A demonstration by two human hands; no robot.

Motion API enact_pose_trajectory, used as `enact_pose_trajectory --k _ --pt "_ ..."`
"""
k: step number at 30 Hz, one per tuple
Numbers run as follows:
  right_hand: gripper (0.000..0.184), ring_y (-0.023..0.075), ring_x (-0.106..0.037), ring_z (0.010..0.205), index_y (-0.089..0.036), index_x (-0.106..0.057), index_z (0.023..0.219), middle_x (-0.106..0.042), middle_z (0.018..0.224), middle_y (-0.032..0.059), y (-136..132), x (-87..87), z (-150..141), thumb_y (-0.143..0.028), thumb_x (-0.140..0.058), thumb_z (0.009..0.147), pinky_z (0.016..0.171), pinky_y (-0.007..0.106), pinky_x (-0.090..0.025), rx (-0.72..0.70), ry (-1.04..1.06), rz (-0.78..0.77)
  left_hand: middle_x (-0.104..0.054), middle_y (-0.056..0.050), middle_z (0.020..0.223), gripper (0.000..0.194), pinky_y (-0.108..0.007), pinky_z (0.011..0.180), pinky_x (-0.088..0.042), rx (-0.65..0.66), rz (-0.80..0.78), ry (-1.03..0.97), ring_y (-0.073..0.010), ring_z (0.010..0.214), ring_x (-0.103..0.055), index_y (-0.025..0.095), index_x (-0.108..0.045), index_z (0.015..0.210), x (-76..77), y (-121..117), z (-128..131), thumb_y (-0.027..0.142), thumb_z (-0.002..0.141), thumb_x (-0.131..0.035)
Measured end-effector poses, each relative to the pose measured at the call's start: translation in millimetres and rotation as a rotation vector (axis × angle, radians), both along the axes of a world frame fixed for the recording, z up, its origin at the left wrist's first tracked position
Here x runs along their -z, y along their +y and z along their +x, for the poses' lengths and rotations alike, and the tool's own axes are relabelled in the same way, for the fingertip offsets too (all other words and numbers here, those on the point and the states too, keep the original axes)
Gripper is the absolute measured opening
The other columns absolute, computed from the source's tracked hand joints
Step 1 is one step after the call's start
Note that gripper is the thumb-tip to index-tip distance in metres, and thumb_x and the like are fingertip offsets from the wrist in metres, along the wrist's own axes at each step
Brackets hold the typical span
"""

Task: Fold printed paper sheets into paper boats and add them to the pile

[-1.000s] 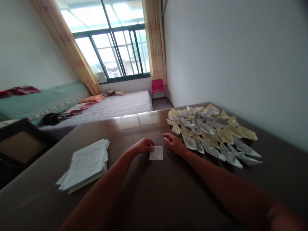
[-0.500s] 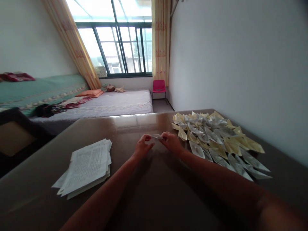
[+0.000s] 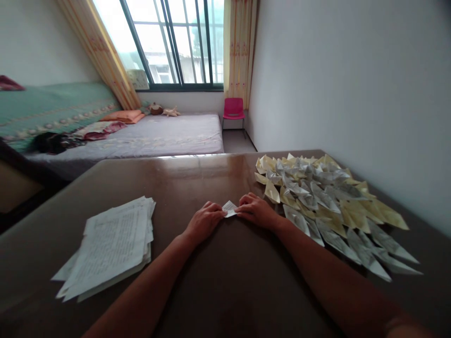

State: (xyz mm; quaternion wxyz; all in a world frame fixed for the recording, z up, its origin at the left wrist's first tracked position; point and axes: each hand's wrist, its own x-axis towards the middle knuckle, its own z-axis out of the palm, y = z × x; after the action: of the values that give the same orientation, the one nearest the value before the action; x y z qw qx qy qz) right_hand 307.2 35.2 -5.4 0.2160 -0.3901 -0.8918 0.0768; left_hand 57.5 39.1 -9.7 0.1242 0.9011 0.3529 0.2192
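Observation:
A small folded piece of paper (image 3: 230, 207), white with faint print and diamond-like in outline, lies at the middle of the brown table (image 3: 225, 281). My left hand (image 3: 207, 218) pinches its left corner, fingers closed together. On the opposite corner, my right hand (image 3: 254, 209) grips it the same way. Both hands rest low at the tabletop. Just right of my right hand spreads a crowd of folded paper boats (image 3: 310, 188), some white with print and some yellowish.
To the left lies a loose stack of printed paper sheets (image 3: 109, 239). Past the table's far edge are a bed (image 3: 183, 134) and a pink chair (image 3: 234, 109) below the window. A white wall (image 3: 338, 80) runs along the right side.
The folded paper has gone from being held edge-on above the table to lying flatter, its face showing. My hands have lowered onto the tabletop. The camera view has tilted downward.

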Motion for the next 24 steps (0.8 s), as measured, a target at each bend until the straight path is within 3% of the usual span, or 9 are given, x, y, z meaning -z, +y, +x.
enact_pose_trajectory --k 5,11,16,24 --pt "0.022 0.0169 -0.054 0.092 -0.023 -0.070 0.092 -0.064 0.091 0.0049 1 4.2 -5 -0.035 -0.051 0.093 0.082 0.029 -0.043 0.034 0.070 -0.049 -0.067 -0.002 0.100 0.031 -0.028 0.083 -0.047 -0.045 -0.053 0.005 -0.0176 0.095 -0.055 0.027 -0.068 0.104 -1.3 5 -1 0.033 0.096 -0.040" --pt "0.024 0.0151 -0.059 0.085 -0.020 -0.065 0.090 -0.065 0.089 0.0045 1 6.6 -22 -0.032 -0.046 0.094 0.077 0.026 -0.041 0.271 0.054 -0.177 -0.069 0.000 0.099 0.025 -0.028 0.082 -0.047 -0.263 -0.124 -0.022 -0.0175 0.094 -0.060 0.027 -0.065 0.106 1.7 12 9 0.034 0.094 -0.044" --pt "0.021 0.0187 -0.059 0.090 -0.020 -0.060 0.088 -0.065 0.091 0.0051 -2 1.4 -39 -0.032 -0.045 0.093 0.076 0.029 -0.038 0.475 -0.125 -0.138 -0.069 -0.002 0.101 0.025 -0.030 0.080 -0.046 -0.331 -0.103 -0.010 -0.0195 0.094 -0.061 0.027 -0.064 0.105 5.0 14 15 0.034 0.093 -0.044" --pt "0.026 0.0194 -0.059 0.088 -0.019 -0.059 0.089 -0.065 0.093 0.0073 -1 -3.6 -43 -0.036 -0.040 0.094 0.074 0.029 -0.038 0.513 -0.245 -0.157 -0.066 -0.003 0.095 0.027 -0.028 0.075 -0.045 -0.374 -0.021 0.099 -0.0193 0.091 -0.059 0.028 -0.065 0.103 4.7 12 19 0.038 0.094 -0.041"
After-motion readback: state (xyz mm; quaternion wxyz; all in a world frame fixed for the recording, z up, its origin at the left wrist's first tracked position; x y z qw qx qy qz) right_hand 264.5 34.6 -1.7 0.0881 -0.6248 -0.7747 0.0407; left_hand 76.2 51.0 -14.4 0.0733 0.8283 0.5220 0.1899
